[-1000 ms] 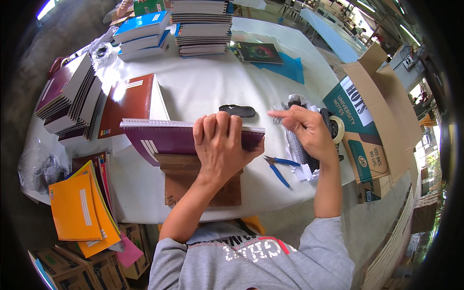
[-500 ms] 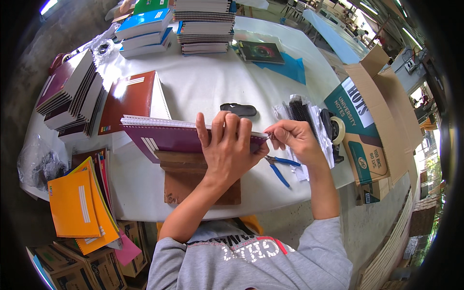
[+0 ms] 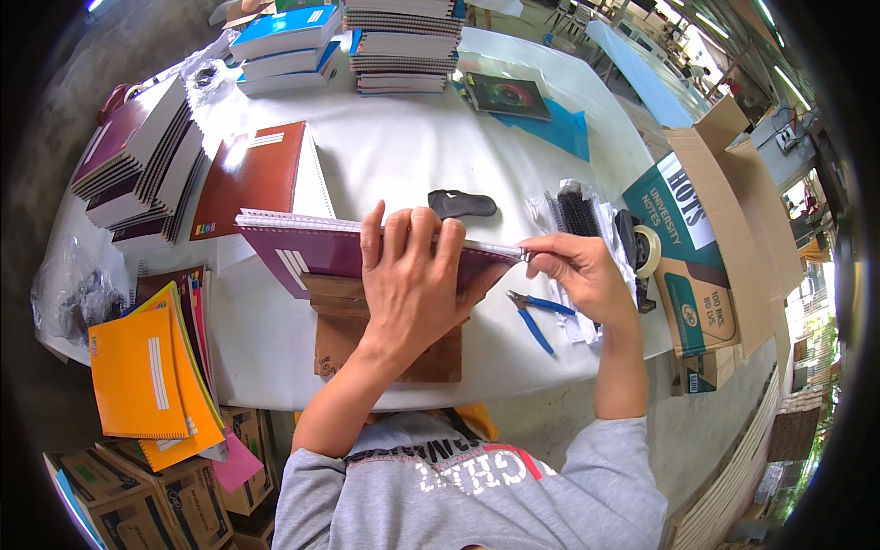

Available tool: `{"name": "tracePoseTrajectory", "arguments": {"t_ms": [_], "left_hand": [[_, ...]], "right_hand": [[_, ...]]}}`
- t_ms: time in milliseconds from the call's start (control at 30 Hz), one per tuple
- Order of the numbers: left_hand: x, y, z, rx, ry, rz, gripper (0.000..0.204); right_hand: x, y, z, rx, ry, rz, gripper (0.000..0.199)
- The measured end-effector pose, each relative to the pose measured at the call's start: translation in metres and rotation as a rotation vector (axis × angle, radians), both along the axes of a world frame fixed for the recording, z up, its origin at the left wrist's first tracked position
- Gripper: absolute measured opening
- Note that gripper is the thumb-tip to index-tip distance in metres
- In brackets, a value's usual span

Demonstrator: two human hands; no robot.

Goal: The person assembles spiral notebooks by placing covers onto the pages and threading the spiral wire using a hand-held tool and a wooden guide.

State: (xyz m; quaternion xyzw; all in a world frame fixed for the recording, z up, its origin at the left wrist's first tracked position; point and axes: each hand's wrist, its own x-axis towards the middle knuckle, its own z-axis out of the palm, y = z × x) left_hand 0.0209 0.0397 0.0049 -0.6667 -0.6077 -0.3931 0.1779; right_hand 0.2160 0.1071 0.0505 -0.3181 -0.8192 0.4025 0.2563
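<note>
White counter (image 3: 403, 156) fills the head view, its far edge lined with stacks of spiral notebooks (image 3: 403, 46) and a cardboard box (image 3: 706, 247) at its right edge. Near the front edge, a purple spiral notebook (image 3: 312, 252) rests tilted on a wooden block (image 3: 385, 339). The left hand (image 3: 412, 284) presses flat on it, fingers together over the top edge. The right hand (image 3: 577, 270), a second ago lifted by the box, now pinches the binding's right end. Blue-handled pliers (image 3: 536, 316) lie just below it.
</note>
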Motion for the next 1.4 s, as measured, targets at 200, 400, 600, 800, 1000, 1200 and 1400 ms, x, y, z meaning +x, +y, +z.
{"name": "tracePoseTrajectory", "arguments": {"t_ms": [200,400,600,800,1000,1200,1400], "left_hand": [[0.003,0.002,0.005,-0.02,-0.026,0.004,0.042],[0.008,0.001,0.007,-0.07,-0.063,-0.017,0.038],[-0.001,-0.01,0.007,0.069,-0.06,0.163,0.051],[-0.01,-0.008,0.004,0.054,-0.06,0.125,0.056],[-0.033,-0.016,0.005,-0.027,-0.107,-0.046,0.05],[-0.032,-0.021,-0.002,0.012,-0.042,-0.044,0.05],[0.003,-0.013,-0.006,0.046,-0.09,-0.006,0.059]], "right_hand": [[-0.001,0.008,-0.011,0.336,0.139,-0.036,0.028],[0.004,0.015,-0.007,-0.001,0.133,0.034,0.018],[-0.008,-0.001,0.011,-0.443,0.083,0.068,0.036],[-0.009,0.0,0.0,0.25,0.007,0.133,0.022],[-0.024,0.063,0.003,-0.353,-0.177,0.353,0.044],[-0.048,0.14,-0.161,0.688,-0.535,-0.034,0.045],[-0.044,0.139,-0.14,-0.136,0.238,-0.155,0.032]]}}
